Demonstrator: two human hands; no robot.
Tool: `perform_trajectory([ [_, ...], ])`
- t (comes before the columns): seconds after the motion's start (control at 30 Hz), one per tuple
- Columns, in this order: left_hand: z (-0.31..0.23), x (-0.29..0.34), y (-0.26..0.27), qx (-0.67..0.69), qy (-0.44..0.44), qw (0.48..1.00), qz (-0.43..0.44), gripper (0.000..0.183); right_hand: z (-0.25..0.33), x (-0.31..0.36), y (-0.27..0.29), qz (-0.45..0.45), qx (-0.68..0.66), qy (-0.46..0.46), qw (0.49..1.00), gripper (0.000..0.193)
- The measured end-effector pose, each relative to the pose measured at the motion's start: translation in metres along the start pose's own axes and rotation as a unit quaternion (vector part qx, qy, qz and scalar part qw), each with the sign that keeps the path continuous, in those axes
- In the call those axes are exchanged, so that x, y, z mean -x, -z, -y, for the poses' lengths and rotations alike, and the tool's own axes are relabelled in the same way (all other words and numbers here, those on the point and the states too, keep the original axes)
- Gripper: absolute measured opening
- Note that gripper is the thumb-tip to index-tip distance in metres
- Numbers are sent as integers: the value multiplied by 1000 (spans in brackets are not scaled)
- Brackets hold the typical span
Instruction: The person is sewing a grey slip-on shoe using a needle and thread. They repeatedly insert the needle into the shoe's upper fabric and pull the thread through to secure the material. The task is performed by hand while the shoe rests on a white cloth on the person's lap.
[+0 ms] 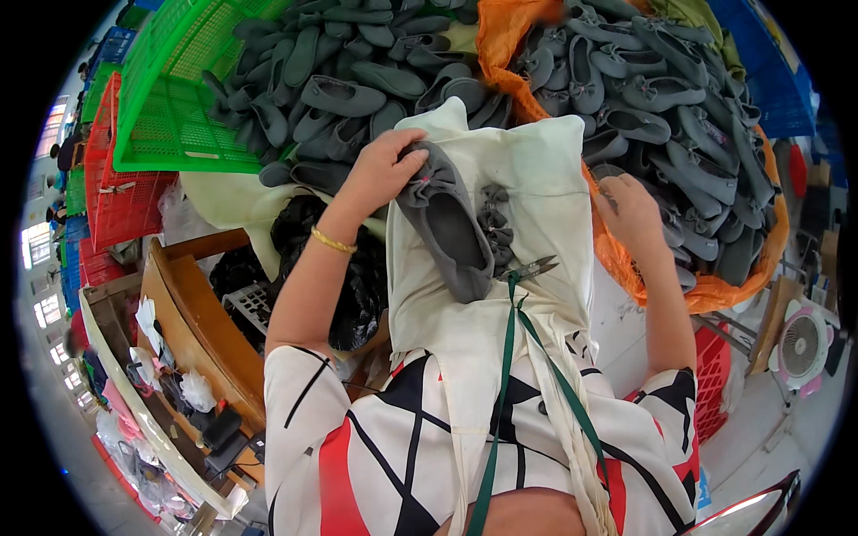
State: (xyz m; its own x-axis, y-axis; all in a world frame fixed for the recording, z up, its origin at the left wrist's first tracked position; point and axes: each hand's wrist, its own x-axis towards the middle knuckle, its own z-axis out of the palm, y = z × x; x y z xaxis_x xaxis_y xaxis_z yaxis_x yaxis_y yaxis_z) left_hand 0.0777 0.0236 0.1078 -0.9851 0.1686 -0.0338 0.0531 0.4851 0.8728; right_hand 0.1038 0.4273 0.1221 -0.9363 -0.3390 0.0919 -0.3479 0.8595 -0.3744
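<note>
My left hand [384,174] is closed on the toe end of a dark grey slip-on shoe [460,241], which has a gathered bow on its toe. The shoe lies across the cream cloth [536,170] on my lap, heel toward me. Beside it is a ruffled dark grey piece [494,219], partly hidden by the shoe. Small metal snips [534,268] rest below it, tied to a green ribbon [508,357]. My right hand [630,210] is at the near left edge of an orange sack [626,268], fingers bent and apart, beside the grey shoes there.
A heap of grey shoes [344,96] rises ahead, next to a green crate [183,125]. More grey shoes [706,161] fill the orange sack. A wooden drawer unit [201,330] and black plastic bags [357,308] stand left; a small fan [802,348] stands right.
</note>
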Motion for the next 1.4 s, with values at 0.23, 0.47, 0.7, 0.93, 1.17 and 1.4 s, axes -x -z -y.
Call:
perform_trajectory([
  [0.23,-33,40,-1,-69,54,994,-63,18,84,-53,-35,7,-297,-10,955,22],
  [0.47,-26,63,-26,-32,44,994,-99,21,152,-83,-73,59,-347,119,928,25],
  [0.7,-25,72,-43,-26,20,984,-178,21,151,-74,-86,-3,-323,167,932,24],
  [0.93,-19,76,-44,-15,-3,985,-173,19,152,-75,-90,-28,-307,177,935,25],
  [1.17,-19,84,-41,277,201,938,-58,12,145,-76,-88,58,-338,173,923,23],
  [1.4,-19,84,-39,354,222,908,-40,12,151,-68,-85,49,-357,139,922,20],
])
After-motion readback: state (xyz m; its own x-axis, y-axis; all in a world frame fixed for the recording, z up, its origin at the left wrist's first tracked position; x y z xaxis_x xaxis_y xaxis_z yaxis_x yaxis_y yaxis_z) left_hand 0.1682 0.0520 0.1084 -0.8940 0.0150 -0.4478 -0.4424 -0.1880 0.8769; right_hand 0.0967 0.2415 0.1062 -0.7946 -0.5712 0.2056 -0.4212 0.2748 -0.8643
